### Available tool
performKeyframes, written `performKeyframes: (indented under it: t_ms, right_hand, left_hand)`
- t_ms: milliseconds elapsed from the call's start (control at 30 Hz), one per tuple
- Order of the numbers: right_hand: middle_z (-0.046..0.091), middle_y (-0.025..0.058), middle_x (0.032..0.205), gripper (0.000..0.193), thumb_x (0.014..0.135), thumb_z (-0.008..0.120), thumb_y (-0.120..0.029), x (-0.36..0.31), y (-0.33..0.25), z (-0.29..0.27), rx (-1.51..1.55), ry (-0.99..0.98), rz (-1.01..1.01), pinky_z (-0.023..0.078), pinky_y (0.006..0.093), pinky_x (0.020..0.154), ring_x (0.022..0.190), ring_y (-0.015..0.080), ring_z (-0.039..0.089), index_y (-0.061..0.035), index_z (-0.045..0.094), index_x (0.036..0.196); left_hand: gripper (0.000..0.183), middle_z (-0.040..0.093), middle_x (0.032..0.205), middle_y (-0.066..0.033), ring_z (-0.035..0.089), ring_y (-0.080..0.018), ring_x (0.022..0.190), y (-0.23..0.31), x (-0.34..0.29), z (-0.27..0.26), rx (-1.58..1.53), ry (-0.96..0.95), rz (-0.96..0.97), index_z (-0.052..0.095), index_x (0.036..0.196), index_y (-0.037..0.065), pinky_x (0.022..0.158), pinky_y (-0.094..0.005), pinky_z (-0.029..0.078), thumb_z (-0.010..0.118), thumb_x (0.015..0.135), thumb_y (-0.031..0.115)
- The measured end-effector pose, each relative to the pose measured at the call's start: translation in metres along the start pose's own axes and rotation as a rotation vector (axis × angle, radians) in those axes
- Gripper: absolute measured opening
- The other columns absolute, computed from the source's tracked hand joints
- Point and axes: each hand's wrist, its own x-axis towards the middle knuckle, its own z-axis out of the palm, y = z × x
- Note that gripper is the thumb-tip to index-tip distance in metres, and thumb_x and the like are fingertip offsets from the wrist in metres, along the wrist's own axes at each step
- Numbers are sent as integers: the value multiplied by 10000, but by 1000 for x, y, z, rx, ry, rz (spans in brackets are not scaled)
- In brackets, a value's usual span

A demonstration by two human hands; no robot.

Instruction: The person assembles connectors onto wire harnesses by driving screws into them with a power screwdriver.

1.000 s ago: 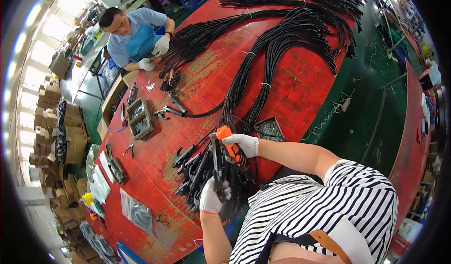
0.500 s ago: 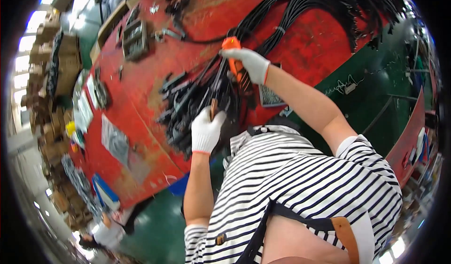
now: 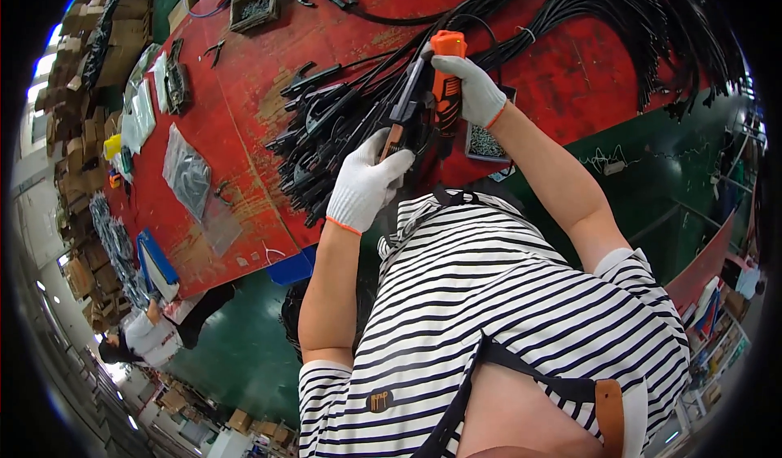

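Observation:
My left hand (image 3: 366, 183), in a white knit glove, is closed around the copper-coloured ridged end (image 3: 393, 139) of a long black handle-like part (image 3: 410, 92). This part slants up and to the right, its far end close to my right hand. In my gloved right hand (image 3: 479, 92) is an orange and black cordless power tool (image 3: 448, 92), its orange end up and its dark end pointing down. A heap of black handle-like parts with cables (image 3: 322, 132) lies just left of and beneath my hands. The exact kind of the held part cannot be made out.
The red worktable (image 3: 244, 116) carries bundled black cables (image 3: 562, 10) at the far right, a screw tray (image 3: 485, 142) by my right wrist, a divided box (image 3: 256, 6), pliers (image 3: 214, 52) and a plastic bag (image 3: 186, 173). Another person (image 3: 151, 336) is at lower left.
The view has shifted. The black part now shows slanted between my hands, its copper-coloured end more visible. The power tool stays in my right hand and is more upright.

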Motion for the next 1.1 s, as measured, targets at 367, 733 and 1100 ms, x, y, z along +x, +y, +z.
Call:
performKeyframes:
  t_ms: [367, 733, 1100]
  right_hand:
    - [666, 83, 1282, 553, 919, 757, -384, -3, 26, 3, -188, -209, -34, 603, 369, 847, 1083, 227, 704, -133, 576, 1378]
    - [717, 116, 1141, 673, 1007, 648, -427, -2, -1, -42, -341, -214, 115, 590, 387, 739, 840, 230, 702, -86, 476, 1562]
    - [655, 146, 1411, 499, 1081, 566, -414, -5, -16, 19, -323, 30, 179, 561, 284, 650, 774, 134, 666, -114, 527, 1477]
  left_hand:
    - [327, 621, 771, -9, 536, -79, 614, -11, 5, -3, -236, -78, 71, 716, 1115, 92, 513, -245, 400, 733, 992, 394]
    - [496, 740, 816, -226, 745, -360, 766, -49, 18, 4, 341, 429, 419, 804, 998, 27, 735, -444, 578, 674, 943, 503]
    - [405, 676, 934, -216, 718, -368, 744, -51, 11, 47, 700, 792, 520, 714, 924, 45, 651, -478, 562, 748, 836, 439]
